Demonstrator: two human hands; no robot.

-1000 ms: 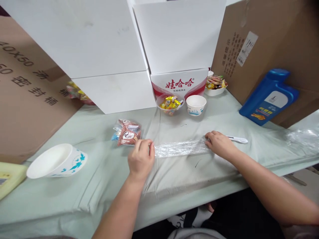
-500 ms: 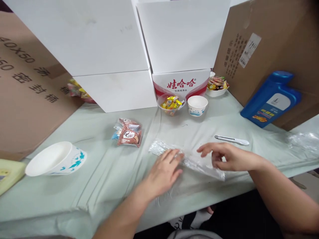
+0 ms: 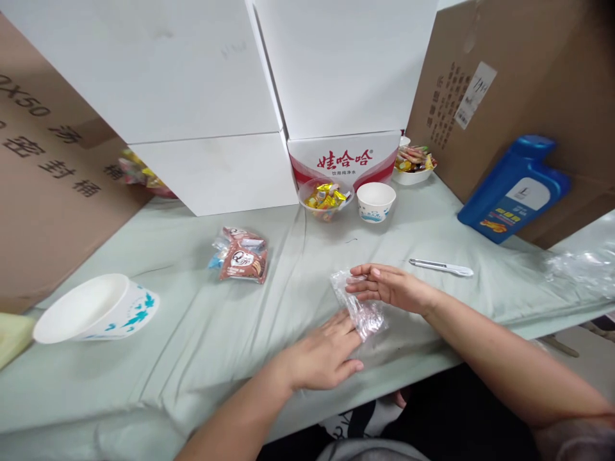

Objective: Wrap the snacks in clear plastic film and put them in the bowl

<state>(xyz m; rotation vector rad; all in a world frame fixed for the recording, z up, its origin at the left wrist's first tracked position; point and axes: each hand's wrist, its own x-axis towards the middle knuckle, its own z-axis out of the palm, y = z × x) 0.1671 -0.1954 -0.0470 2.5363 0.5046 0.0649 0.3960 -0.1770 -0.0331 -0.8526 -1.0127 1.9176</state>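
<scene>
A folded piece of clear plastic film (image 3: 359,306) lies on the pale green tablecloth (image 3: 192,320) near the front edge. My left hand (image 3: 323,354) lies flat with fingers stretched out, its fingertips pressing the near end of the film. My right hand (image 3: 390,287) rests on the far end, fingers straight and together, flat on the film. Neither hand grips anything.
A white utility knife (image 3: 441,267) lies right of my hands, a blue jug (image 3: 513,189) beyond it. A snack packet pile (image 3: 237,255), a candy bowl (image 3: 325,198), a paper cup (image 3: 376,201) and a large paper bowl (image 3: 93,308) stand around. White boxes (image 3: 216,96) and cardboard wall the back.
The film was a long strip stretched between both hands; it has been folded into a short packet. Both hands moved together toward the middle and now lie flat on it.
</scene>
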